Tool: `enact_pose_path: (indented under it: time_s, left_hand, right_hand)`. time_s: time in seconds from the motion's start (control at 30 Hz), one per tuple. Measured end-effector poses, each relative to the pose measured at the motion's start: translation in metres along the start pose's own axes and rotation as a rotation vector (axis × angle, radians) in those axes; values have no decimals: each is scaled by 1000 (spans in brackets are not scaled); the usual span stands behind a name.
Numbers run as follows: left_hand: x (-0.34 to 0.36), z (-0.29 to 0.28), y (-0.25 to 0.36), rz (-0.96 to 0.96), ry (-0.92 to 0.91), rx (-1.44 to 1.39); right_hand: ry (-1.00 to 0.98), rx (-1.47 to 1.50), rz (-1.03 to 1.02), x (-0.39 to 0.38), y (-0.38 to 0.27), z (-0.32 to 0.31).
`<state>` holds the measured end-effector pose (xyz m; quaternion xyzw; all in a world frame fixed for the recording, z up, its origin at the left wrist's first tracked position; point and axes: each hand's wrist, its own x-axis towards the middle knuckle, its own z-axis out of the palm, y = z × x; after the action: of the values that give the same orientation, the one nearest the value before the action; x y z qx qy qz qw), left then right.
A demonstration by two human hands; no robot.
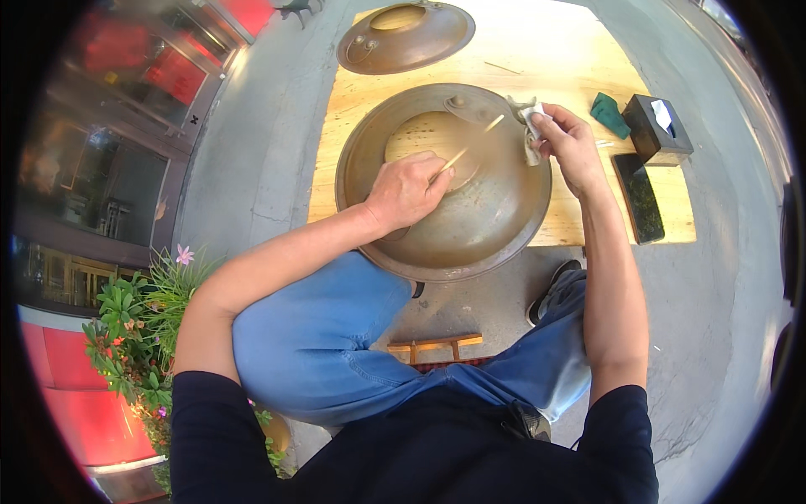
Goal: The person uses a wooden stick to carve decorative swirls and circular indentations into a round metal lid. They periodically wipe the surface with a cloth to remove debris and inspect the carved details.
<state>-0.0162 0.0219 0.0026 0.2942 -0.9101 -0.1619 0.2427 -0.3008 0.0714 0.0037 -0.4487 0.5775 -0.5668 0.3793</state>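
Note:
A large round brown metal lid point(504, 214), domed with a wide round opening in its middle, rests at the near edge of the wooden table point(554, 50). Over its opening, my left hand point(407, 191) is closed round a thin wooden stick point(454, 158) that points up and to the right; part of its length is hard to make out against the metal. At the lid's far right rim, my right hand point(573, 144) pinches a crumpled white tissue point(531, 134). Part of the tissue is hidden behind the fingers. A small metal fitting point(457, 102) sits on the lid's far side.
Farther back stands a similar metal lid point(411, 49). To the right are a green cloth point(610, 115), a dark tissue box point(659, 139) and a black phone point(638, 197). Another thin stick point(502, 67) lies on the table. Flowering plants point(130, 323) grow at left.

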Motion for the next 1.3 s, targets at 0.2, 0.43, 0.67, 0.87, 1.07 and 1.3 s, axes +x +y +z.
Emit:
enact_pose_path:
  time_s: [0.2,0.43,0.67,0.87,1.07,1.3]
  left_hand:
    - [0,5,3,27,8,56]
    - [-2,5,2,1,-23,72]
    - [-1,2,2,-52,-130,73]
    - [-2,6,-4,-3,-67,94]
    - [-4,6,-6,14,-69,82]
    - [-1,10,-6,14,-67,82]
  right_hand:
    - [-10,-642,-442,-25,19,27]
    - [-527,-637,-519,-105,-9,67]
    - [41,-697,-489,-47,22,18]
    - [-394,-632,-827,-134,6,85]
    - [-77,-692,-606,-90,21,39]
    - [121,-926,-808,-100,23,52]
